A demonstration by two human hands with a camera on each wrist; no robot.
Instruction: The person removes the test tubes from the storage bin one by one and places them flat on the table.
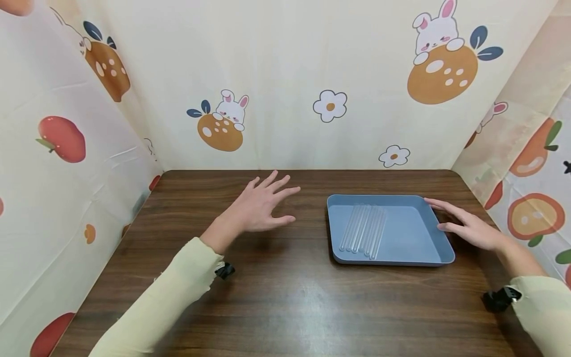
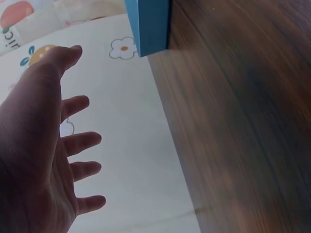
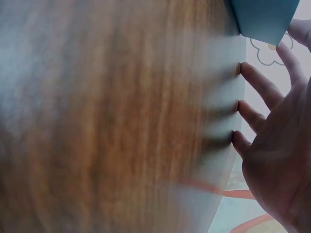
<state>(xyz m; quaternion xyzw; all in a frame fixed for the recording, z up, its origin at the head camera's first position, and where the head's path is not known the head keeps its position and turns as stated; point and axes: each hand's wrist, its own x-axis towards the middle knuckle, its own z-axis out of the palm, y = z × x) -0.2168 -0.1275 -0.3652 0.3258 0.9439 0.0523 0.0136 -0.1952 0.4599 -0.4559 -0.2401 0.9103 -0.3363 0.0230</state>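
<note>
A shallow blue-grey tray [image 1: 412, 235] lies on the table, right of the middle. Inside its left half, several clear test tubes [image 1: 360, 230] rest side by side, slanting. My left hand [image 1: 262, 204] hovers over the table to the left of the tray, palm down, fingers spread and holding nothing. My right hand [image 1: 475, 230] is at the tray's right side, index finger and thumb at the rim, without curling round it. In the right wrist view, the right hand's other fingertips [image 3: 237, 104] reach down to the tabletop beside the tray wall [image 3: 265, 19].
The brown wood-grain table [image 1: 285, 297] ends at a patterned curtain [image 1: 285, 74] behind, with more such cloth at left and right. A black wrist device [image 1: 225, 270] sits at the left cuff, another black device [image 1: 500, 299] at the right.
</note>
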